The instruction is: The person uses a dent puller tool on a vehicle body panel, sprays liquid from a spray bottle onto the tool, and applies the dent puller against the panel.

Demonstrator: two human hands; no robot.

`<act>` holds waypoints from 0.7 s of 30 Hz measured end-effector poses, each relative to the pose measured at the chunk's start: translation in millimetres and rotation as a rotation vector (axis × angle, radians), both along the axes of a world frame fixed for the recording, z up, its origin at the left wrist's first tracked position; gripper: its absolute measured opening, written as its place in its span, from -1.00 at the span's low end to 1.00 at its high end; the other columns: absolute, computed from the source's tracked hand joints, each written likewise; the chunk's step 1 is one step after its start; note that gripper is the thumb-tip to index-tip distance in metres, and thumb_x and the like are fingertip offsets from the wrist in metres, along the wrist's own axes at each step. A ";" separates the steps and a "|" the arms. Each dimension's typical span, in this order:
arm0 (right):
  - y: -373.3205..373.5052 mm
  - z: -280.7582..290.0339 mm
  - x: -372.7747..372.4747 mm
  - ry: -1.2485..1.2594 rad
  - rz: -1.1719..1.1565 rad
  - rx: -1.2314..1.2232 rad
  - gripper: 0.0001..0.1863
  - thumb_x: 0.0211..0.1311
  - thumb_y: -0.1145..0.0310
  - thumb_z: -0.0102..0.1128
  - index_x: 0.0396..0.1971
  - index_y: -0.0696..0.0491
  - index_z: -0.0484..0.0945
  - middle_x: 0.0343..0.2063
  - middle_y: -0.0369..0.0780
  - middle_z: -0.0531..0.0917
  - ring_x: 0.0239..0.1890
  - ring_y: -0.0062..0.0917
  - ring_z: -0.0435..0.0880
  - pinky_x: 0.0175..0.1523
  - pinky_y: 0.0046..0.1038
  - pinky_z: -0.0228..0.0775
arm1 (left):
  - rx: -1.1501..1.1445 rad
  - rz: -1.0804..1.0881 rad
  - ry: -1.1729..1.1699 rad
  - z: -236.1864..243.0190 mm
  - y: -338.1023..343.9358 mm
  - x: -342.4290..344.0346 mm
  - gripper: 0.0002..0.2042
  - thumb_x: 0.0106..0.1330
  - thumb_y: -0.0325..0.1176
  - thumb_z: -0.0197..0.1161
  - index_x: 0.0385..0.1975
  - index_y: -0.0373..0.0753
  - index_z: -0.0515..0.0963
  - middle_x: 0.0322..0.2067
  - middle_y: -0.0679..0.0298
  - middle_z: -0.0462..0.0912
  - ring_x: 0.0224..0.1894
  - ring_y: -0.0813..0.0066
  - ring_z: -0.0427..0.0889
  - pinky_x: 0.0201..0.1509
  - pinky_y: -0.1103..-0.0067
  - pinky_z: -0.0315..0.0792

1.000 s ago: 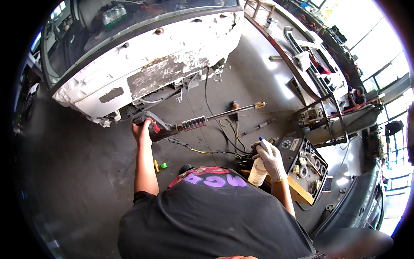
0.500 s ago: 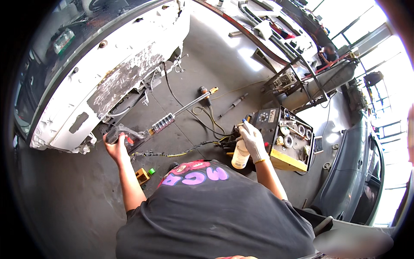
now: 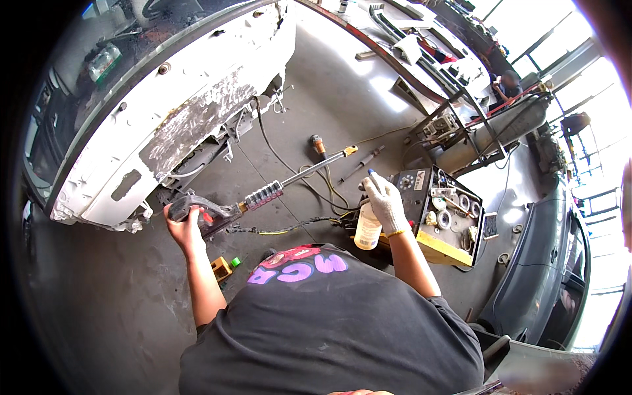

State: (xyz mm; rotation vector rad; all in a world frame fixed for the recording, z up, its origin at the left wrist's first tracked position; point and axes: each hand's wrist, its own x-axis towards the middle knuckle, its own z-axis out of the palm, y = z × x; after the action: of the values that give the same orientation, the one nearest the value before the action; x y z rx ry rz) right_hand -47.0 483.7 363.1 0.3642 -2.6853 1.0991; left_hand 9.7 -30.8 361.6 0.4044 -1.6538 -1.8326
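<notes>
Black-gripped and steel-shafted, one long tool (image 3: 264, 195) is extending forward and to the right from the bare left hand (image 3: 186, 224), its rear handle sitting inside the fingers and a red part showing just beside the thumb. That hand is clamping around the handle; the ribbed metal collar and the thin rod, ending in a yellowish tip, are projecting beyond it. One bottle (image 3: 367, 227) of pale yellowish colour is hanging below the right hand (image 3: 387, 205), which is wearing a white glove and closing around the bottle's top, with a blue piece poking up above the fingers.

On the floor (image 3: 131, 296), one orange-and-black tool (image 3: 317, 145) is lying near the rod's tip, and one slim grey tool (image 3: 361, 164) is lying farther right. One yellow block (image 3: 220, 268) and one green cap (image 3: 236, 262) are resting near the left forearm. Beside the right hand, one black case with a yellow edge (image 3: 438, 249) is holding at least three rings among smaller parts.

Both forearms are reaching forward, the left one stretching nearly straight ahead, the right one slanting inward to the left.

Beyond, one white vehicle body (image 3: 217, 72) is standing at upper left and one dark car (image 3: 536, 263) at right.
</notes>
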 end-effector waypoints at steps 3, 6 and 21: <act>8.1 1.8 -2.7 0.404 0.088 0.492 -0.69 0.49 0.38 0.25 0.09 0.24 0.65 -0.06 -0.06 0.79 -0.07 -0.32 0.78 0.05 -0.38 0.60 | -0.020 0.000 -0.028 3.2 5.1 1.7 -0.69 0.26 -0.72 0.32 -0.07 -0.31 0.44 -0.24 0.15 0.73 -0.32 0.39 0.73 -0.09 0.43 0.66; 5.5 2.0 0.8 -0.101 -0.056 -0.030 -0.67 0.52 0.34 0.23 0.11 0.25 0.63 -0.09 -0.07 0.78 -0.07 -0.36 0.76 0.10 -0.41 0.57 | -0.007 0.001 -0.037 3.5 7.8 2.0 -0.69 0.25 -0.73 0.32 -0.08 -0.30 0.44 -0.24 0.15 0.73 -0.32 0.40 0.73 -0.09 0.44 0.66; 33.6 87.4 -27.7 -1.035 -0.133 -0.608 -0.62 0.45 0.00 0.30 -0.18 0.03 0.80 -0.29 -0.31 0.80 -0.27 -0.61 0.66 -0.06 -0.46 0.51 | -0.243 0.110 0.109 7.5 23.9 24.2 -0.55 0.22 -0.71 0.36 0.06 -0.31 0.35 -0.15 0.21 0.60 -0.16 0.45 0.67 0.05 0.48 0.60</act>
State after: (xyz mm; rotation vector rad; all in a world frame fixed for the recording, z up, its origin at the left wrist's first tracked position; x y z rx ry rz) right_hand -74.6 517.3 450.4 -0.6581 -2.7639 2.4370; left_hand 33.9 -6.9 369.0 0.2794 -1.7183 -1.5240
